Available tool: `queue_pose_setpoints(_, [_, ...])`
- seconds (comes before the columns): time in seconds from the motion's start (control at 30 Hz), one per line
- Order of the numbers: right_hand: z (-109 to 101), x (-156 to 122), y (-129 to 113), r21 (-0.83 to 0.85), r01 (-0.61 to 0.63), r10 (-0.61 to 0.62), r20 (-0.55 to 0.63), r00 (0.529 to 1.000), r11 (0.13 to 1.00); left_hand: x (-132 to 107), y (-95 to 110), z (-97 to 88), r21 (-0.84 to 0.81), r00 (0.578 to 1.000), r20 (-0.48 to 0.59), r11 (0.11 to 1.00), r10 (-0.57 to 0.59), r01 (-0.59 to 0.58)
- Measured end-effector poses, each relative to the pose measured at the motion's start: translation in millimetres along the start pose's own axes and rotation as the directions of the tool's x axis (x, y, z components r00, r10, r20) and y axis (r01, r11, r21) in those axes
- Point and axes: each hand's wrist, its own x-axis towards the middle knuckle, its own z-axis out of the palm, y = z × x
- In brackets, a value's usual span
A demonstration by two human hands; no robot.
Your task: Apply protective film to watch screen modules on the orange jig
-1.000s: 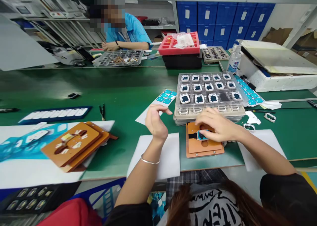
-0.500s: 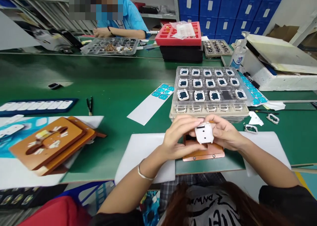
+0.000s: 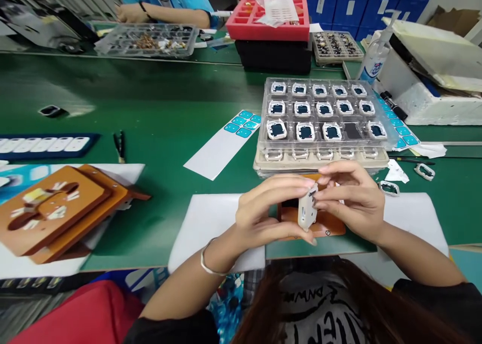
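Pinching from both sides, the left hand (image 3: pixel 268 208) and right hand (image 3: pixel 348 199) hold a small white housing (image 3: pixel 307 208) on edge, narrow side exposed, just above an orange jig (image 3: pixel 327 228) near the front edge of the green table (image 3: pixel 150 108).

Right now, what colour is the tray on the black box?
The tray is red, in the head view.

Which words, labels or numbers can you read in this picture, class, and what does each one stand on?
"DNW": small print on the shirt; any further letters are unclear.
Large black letters on the same shirt: cut off and unreadable.
Bottle label: too blurred to read.
Drawer labels: too small to read.
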Motion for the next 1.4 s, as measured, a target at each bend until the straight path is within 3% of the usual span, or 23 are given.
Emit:
queue_pose_setpoints(0.23, [1,-1,-8,0.002,-0.153,0.153,0.020,0.988,0.988,6,3,-4.2,0.043,0.998,0.058,0.999,0.003,-0.006])
queue_pose_setpoints(0.4, [2,0,-11,0.109,-0.265,0.263,0.033,0.964,0.958,11,8,-7.0,0.121,0.992,0.127,0.993,-0.006,-0.009])
queue_pose_setpoints(0.57, [-1,2,-15,0.044,-0.254,0.252,0.039,0.967,0.966,10,12,-10.0,0.118,0.984,0.164,0.992,-0.065,0.046])
queue_pose_setpoints(0.63, [-4,3,-17,-0.028,-0.182,0.183,0.023,0.983,0.983,8,10,-11.4,0.121,0.988,0.118,0.989,-0.099,0.084])
queue_pose_setpoints(0.77, [-16,3,-25,-0.043,-0.036,0.037,0.039,0.999,0.998,4,3,-12.3,0.053,0.982,-0.089,0.984,-0.167,0.172])
queue_pose_setpoints(0.83, [-27,5,-30,-0.019,-0.046,0.046,-0.012,0.999,0.999,3,0,-11.4,-0.013,0.967,-0.149,0.979,-0.204,0.205])
queue_pose_setpoints(0.9, [-42,9,-31,-0.080,-0.153,0.146,-0.084,0.986,0.985,2,-1,-10.0,-0.081,0.961,-0.156,0.973,-0.227,0.216])
queue_pose_setpoints(0.97, [-59,14,-27,-0.295,-0.297,0.286,-0.083,0.955,0.908,3,-1,-9.0,-0.131,0.959,-0.151,0.966,-0.241,0.222])
queue_pose_setpoints(1.03, [-75,20,-15,-0.581,-0.378,0.477,0.018,0.879,0.720,3,-1,-9.0,-0.163,0.957,-0.136,0.959,-0.254,0.232])
queue_pose_setpoints(1.1, [-85,24,1,-0.765,-0.344,0.678,0.159,0.718,0.544,4,0,-9.9,-0.198,0.956,-0.110,0.949,-0.271,0.246])
queue_pose_setpoints(1.17, [-88,25,19,-0.832,-0.267,0.783,0.279,0.556,0.486,5,1,-10.9,-0.249,0.956,-0.082,0.934,-0.283,0.256])
queue_pose_setpoints(1.2, [-87,24,26,-0.839,-0.228,0.791,0.325,0.518,0.494,5,1,-11.4,-0.275,0.955,-0.073,0.926,-0.287,0.258])
queue_pose_setpoints(1.27, [-85,20,37,-0.844,-0.161,0.770,0.367,0.522,0.512,5,2,-11.9,-0.320,0.954,-0.057,0.911,-0.294,0.261])
queue_pose_setpoints(1.4, [-81,5,44,-0.879,-0.086,0.734,0.334,0.591,0.469,5,2,-12.6,-0.367,0.957,-0.024,0.893,-0.288,0.260])
